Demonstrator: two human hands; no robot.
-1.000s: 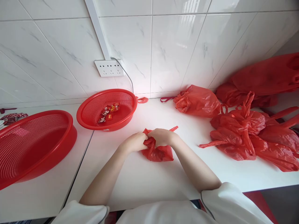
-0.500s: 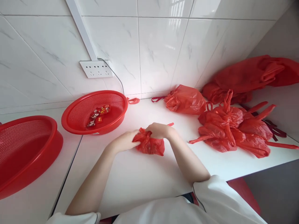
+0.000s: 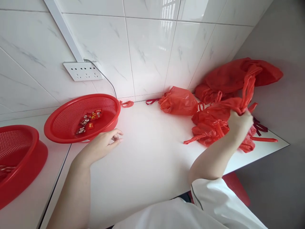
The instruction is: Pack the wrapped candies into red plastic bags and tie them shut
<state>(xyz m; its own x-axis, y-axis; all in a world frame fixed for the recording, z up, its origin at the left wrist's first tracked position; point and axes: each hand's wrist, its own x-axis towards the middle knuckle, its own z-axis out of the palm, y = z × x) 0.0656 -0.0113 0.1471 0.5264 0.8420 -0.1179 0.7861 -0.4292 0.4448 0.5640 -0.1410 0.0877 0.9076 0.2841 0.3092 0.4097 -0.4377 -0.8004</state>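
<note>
At two o'clock my right hand (image 3: 240, 123) is clamped on a red bag (image 3: 247, 89) by its bunched top, probably because thin plastic grips best gathered, above tied bags (image 3: 203, 127); my left hand (image 3: 105, 141), fingers loosely curled around nothing, is beside the ten-o'clock basket (image 3: 56, 127), whose wall corrals small packets (image 3: 96, 115)

The bags (image 3: 209, 118) look like thin, crinkled, shiny plastic, the baskets (image 3: 69, 120) smooth plastic, the wall tiles (image 3: 152, 57) glossy.

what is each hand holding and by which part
The right hand grips a red plastic bag by its gathered top; the left hand holds nothing.
</note>
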